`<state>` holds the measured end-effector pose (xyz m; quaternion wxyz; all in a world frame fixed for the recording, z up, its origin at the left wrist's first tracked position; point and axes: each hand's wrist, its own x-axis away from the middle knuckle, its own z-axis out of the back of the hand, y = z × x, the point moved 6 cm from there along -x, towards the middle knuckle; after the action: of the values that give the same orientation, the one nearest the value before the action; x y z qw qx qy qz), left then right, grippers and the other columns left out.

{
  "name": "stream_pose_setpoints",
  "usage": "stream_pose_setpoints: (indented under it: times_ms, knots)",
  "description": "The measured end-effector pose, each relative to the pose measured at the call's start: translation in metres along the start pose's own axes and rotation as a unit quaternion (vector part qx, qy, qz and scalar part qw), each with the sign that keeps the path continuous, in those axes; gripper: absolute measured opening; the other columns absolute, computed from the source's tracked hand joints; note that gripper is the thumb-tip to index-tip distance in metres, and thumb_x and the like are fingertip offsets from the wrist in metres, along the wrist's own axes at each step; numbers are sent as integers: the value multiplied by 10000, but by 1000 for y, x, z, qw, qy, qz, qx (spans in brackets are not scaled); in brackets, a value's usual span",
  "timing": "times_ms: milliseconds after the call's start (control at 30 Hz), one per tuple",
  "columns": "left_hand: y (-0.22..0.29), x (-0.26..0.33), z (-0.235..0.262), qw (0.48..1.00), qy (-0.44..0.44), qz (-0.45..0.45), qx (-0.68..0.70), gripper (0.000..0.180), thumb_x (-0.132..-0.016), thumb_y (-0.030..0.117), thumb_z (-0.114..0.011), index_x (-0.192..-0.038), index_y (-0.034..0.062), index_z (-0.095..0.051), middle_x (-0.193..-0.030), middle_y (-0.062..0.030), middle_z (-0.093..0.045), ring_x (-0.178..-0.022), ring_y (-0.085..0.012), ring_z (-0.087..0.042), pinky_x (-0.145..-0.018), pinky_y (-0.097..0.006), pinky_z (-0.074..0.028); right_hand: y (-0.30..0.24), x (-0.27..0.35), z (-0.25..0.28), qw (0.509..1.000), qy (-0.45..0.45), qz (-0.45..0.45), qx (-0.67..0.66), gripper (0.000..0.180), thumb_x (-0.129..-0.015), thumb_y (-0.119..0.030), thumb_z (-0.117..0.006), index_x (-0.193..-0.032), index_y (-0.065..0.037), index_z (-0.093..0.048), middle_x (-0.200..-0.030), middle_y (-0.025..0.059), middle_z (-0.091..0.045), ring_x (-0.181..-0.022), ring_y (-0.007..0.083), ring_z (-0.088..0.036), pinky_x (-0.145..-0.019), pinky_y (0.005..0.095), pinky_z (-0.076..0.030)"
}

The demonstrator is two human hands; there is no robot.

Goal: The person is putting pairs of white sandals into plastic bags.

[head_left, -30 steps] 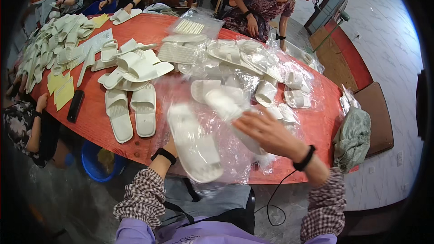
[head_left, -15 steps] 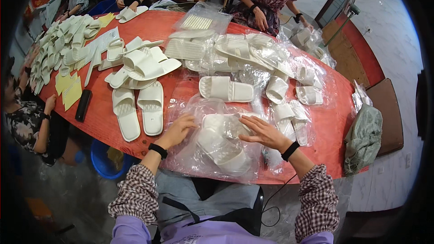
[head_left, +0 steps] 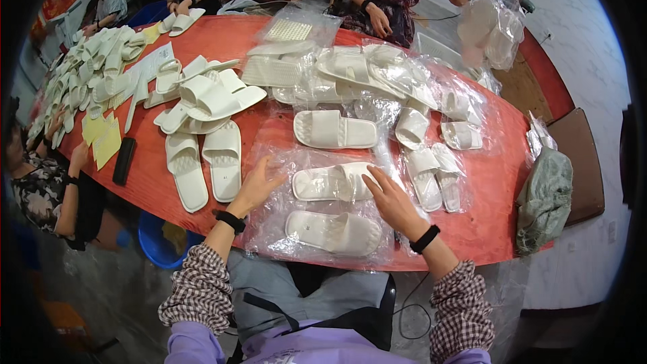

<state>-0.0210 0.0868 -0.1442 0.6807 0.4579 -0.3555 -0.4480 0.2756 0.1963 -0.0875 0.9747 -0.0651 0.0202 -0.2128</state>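
Note:
Two white slippers lie one above the other on clear plastic bags (head_left: 263, 237) at the table's near edge; whether they are inside the plastic I cannot tell. The upper slipper (head_left: 317, 183) points its toe to the right, as does the lower slipper (head_left: 313, 229). My left hand (head_left: 257, 187) hovers by the plastic left of the upper slipper, fingers spread and holding nothing. With fingers stretched out, my right hand (head_left: 396, 203) rests at or just over the upper slipper's strap. A third slipper (head_left: 333, 129) lies just beyond.
A pair of slippers (head_left: 202, 168) and a stack (head_left: 219, 98) sit to the left on the red table (head_left: 266, 131). Bagged slippers (head_left: 431, 168) lie to the right. Yellow papers (head_left: 103, 136) and a black bar (head_left: 124, 162) are far left. Co-workers surround the table; one lifts bagged slippers (head_left: 495, 30).
The two slippers, overlapped and askew before, now lie apart and parallel. My left hand has moved up and left slightly, my right hand right and down. A co-worker has raised bagged slippers.

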Motion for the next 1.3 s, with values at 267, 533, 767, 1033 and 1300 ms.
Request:
stream_pose_setpoints:
  times_ms: [267,533,767,1033,1300]
  knots:
    - [-39,-12,47,990,118,52,-48,221,-868,60,-592,-1070,-4,-529,-860,-115,-658,-784,-211,-650,-677,-326,-510,14,32,-58,989,38,-112,-93,821,-906,-395,-606,-1498,1,-199,-1521,314,-178,-1419,449,-187,-1149,497,-220]
    - [39,41,19,988,-24,-40,-148,228,-838,-31,-556,-1066,-31,-559,-975,-141,-613,-892,-249,-614,-788,-356,-504,-12,36,-36,976,64,-115,-173,751,-923,-330,-587,-1465,52,-234,-1513,311,-198,-1400,450,-235,-1134,491,-247]
    - [9,40,-43,974,-209,-56,-71,797,-773,-5,-681,-1468,12,-292,-1226,-175,-513,-986,-252,-595,-855,-328,-516,-10,47,-76,964,70,-127,-224,777,-941,-329,-520,-1506,35,-130,-1546,295,-137,-1433,440,-150,-1168,488,-133]
    - [-3,47,-61,938,-321,102,76,1020,-785,37,-729,-1547,117,-56,-1411,-225,-387,-1187,-262,-516,-969,-344,-450,-12,43,-80,956,86,-142,-241,758,-923,-255,-507,-1512,22,-119,-1563,267,-110,-1451,422,-113,-1172,502,-104]
    - [-6,53,-60,914,-350,74,193,897,-851,32,-647,-1550,110,-90,-1387,-156,-470,-1214,-211,-507,-986,-312,-432,-11,43,-82,962,62,-148,-219,780,-900,-265,-505,-1513,23,-116,-1576,239,-109,-1466,394,-79,-1182,484,-81]
